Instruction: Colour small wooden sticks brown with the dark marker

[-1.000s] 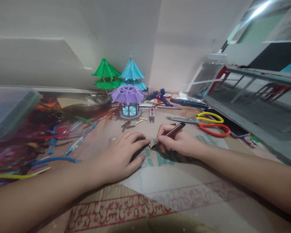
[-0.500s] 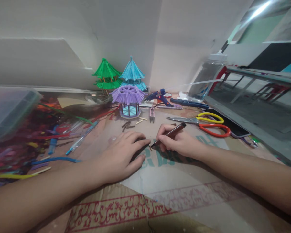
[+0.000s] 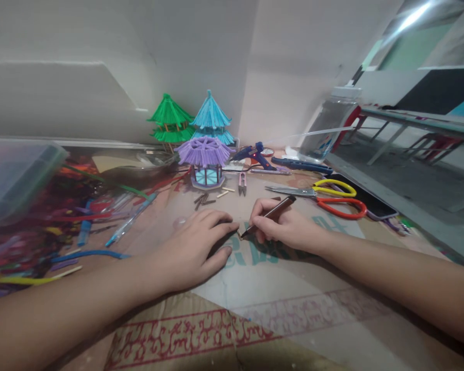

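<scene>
My right hand (image 3: 280, 221) is closed round a dark brown marker pen (image 3: 274, 210), its tip down at a small wooden stick (image 3: 239, 234) on the covered tabletop. My left hand (image 3: 203, 245) lies palm down with its fingers stretched out; the index fingertip is at the far end of that stick. Beyond the hands are several short dark brown sticks (image 3: 201, 200) and a few pale sticks (image 3: 225, 191). Behind these stands a small hexagonal house (image 3: 206, 162) with a purple pipe-cleaner roof and light blue walls. Pink thread snips (image 3: 243, 183) lie beside it.
A green-roofed model (image 3: 169, 116) and a blue-roofed one (image 3: 211, 116) stand by the wall. To the right lie a glue gun (image 3: 255, 153), a blue utility knife (image 3: 301, 165), scissors (image 3: 325, 193) and a phone (image 3: 367, 198). A plastic box (image 3: 19, 175) and pipe cleaners (image 3: 93, 253) crowd the left.
The pen in my right hand has shifted very slightly at the stick. My left hand has stayed in place.
</scene>
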### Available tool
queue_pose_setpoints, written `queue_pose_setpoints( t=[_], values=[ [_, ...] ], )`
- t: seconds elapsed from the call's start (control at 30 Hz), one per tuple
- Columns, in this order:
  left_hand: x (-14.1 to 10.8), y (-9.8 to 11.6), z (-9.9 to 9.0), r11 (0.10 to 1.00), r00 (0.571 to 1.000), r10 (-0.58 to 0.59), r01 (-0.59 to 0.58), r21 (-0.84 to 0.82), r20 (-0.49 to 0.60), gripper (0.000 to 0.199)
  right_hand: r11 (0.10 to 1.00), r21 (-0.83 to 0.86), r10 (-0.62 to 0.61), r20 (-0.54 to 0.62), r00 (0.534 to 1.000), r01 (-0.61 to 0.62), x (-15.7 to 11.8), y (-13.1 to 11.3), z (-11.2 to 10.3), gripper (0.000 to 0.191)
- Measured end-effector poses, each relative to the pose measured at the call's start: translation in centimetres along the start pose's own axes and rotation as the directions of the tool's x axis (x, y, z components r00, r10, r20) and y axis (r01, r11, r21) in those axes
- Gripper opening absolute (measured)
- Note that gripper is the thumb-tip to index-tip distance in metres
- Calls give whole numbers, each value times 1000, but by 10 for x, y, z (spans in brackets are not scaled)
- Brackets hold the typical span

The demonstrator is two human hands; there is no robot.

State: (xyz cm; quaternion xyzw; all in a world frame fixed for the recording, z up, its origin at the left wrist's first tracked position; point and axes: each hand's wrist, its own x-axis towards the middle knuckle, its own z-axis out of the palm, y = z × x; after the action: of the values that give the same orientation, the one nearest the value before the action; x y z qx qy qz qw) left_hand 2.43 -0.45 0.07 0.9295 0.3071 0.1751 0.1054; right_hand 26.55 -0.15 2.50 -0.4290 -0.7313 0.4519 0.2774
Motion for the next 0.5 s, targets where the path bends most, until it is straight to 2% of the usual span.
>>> queue_pose_setpoints(
  t=[0.13, 0.3, 0.5],
  values=[
    [-1, -1, 0, 1000, 1000, 1, -1, -1, -7, 39, 1000, -12, -6, -45, 999, 5, 1, 1, 1, 12],
    [-1, -1, 1, 1000, 1000, 1, -1, 1, -16, 39, 1000, -8, 19, -16, 1000, -19, 1, 1, 1, 14],
    [-1, 1, -1, 1000, 1000, 6, -6, -2, -19, 39, 1000, -19, -1, -56, 998, 0, 1, 2, 2, 12]
  ],
)
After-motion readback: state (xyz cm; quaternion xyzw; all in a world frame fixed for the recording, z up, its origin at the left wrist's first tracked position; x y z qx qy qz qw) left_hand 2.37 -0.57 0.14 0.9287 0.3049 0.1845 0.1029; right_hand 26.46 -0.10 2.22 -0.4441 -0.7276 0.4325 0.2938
